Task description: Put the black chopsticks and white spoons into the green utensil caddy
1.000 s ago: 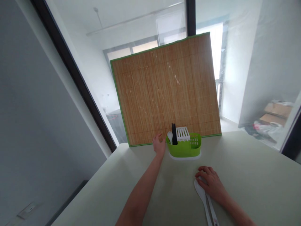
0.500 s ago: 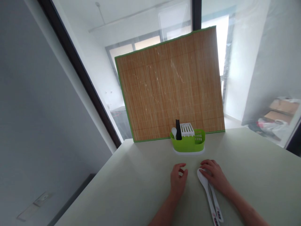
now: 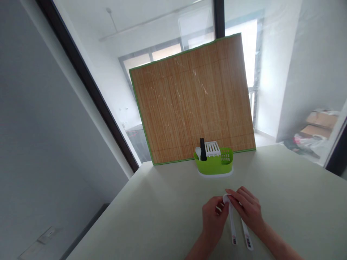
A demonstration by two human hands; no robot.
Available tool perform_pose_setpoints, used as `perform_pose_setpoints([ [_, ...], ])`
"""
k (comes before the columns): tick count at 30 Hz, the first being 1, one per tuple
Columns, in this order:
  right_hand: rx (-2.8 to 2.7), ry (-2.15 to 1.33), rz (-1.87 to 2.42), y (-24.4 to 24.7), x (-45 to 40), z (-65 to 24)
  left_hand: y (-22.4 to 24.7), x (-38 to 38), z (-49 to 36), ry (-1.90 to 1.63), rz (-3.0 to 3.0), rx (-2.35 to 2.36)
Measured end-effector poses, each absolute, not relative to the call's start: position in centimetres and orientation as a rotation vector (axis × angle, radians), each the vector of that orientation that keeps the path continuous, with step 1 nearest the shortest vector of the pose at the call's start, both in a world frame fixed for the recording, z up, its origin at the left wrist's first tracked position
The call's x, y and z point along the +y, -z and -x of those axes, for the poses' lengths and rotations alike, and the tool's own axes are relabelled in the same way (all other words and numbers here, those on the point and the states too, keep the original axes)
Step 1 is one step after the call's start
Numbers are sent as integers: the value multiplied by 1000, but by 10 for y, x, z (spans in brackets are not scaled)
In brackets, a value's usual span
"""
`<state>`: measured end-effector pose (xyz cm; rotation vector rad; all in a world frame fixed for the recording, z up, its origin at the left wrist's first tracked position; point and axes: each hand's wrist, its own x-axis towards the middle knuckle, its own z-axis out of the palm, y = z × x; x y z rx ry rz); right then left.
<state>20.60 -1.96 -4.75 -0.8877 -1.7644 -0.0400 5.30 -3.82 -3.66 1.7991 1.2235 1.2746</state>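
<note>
White long-handled spoon (image 3: 232, 222) between hands (image 3: 214, 218)

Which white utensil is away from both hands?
The spoon at the left end of the green caddy, bowl up; the other two are at the left hand and right hand.

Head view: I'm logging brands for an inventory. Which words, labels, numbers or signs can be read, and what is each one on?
No text can be read.
White spoon: small reddish and dark marks near the handle's end, too small and blurred to read.
Second white utensil: similar marks near its handle's end, also unreadable.
Green basket and bamboo mat: no lettering visible.
</note>
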Motion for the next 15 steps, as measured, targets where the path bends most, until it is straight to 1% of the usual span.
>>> perform_pose_setpoints([
  [5, -1796, 11, 837, 48, -22, -197, 34, -41, -48, -1385, -1749, 1266],
  [8, -1819, -59, 859, 49, -21, -196, 24, -36, -40, -1457, -1714, 1267],
  [11, -1802, -87, 970, 50, -17, -204, 2, -18, -28, -1563, -1698, 1280],
  [15, -1813, -53, 1233, 57, -4, -230, -46, 20, -8, -1785, -1656, 1225],
])
